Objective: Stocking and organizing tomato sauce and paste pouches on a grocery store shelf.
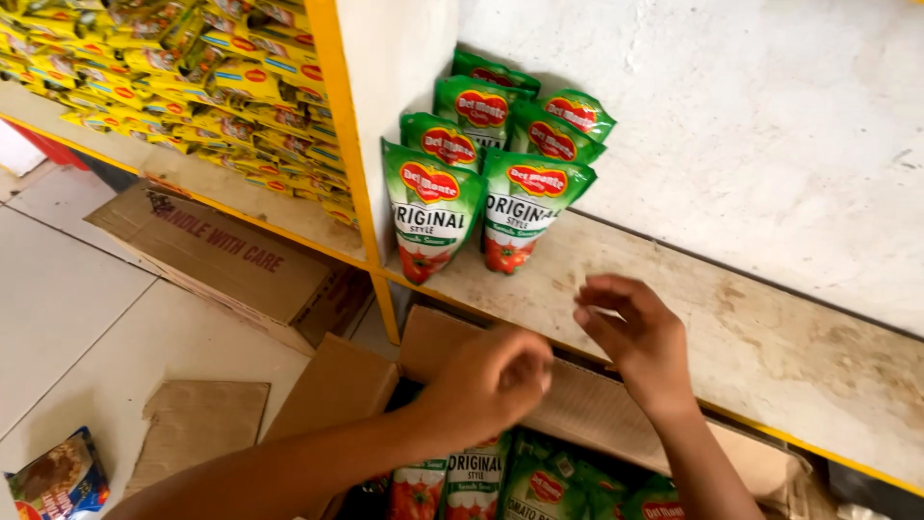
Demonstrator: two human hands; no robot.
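Mid-restock, judging by the scene: left hand (pixel 493 380) loosely curled and right hand (pixel 630 332) with fingers bent apart, both empty, just above the open carton (pixel 433 337) of green sauce pouches (pixel 476 481), below the shelved pouches (pixel 472 183).

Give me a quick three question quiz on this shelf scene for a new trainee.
1. True or false: the left hand holds a green pouch.
2. Where do the upright green sauce pouches stand?
A. on the floor
B. on the shelf, at its left end
C. in the open carton
3. Fill in: more green pouches lie in the open ____ below the right hand.

Key: 1 false, both hands look empty; 2 B; 3 carton.
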